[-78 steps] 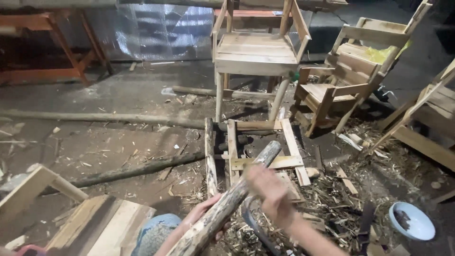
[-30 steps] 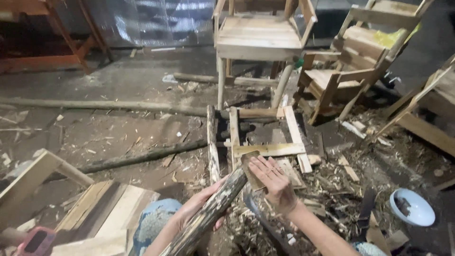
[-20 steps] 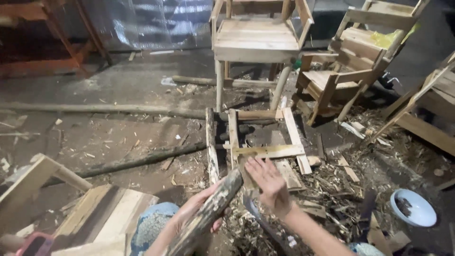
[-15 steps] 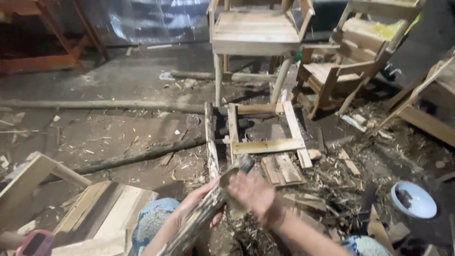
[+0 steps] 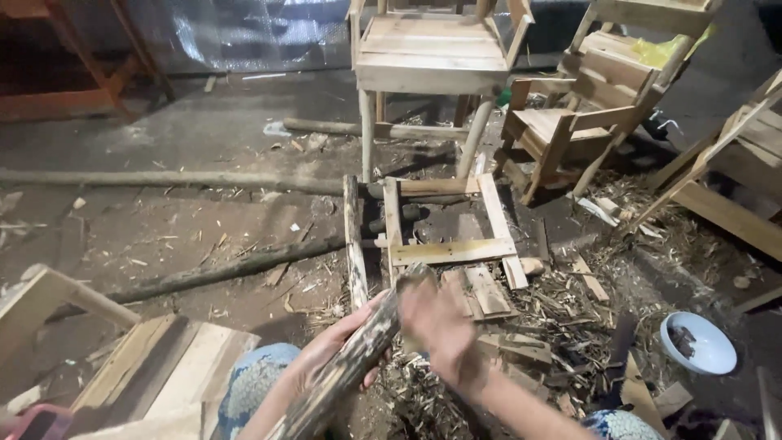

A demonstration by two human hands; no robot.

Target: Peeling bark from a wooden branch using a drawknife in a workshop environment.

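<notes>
Holding dark bits, perhaps nails, the pale bowl [image 5: 699, 343] sits amid scraps.

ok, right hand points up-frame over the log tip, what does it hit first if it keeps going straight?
Probably the pale wooden slat frame on the floor beyond the right hand; depth is unclear, the hand is blurred.

packages: none | labels, signs: none | screens: none — only wood and litter in view
</notes>
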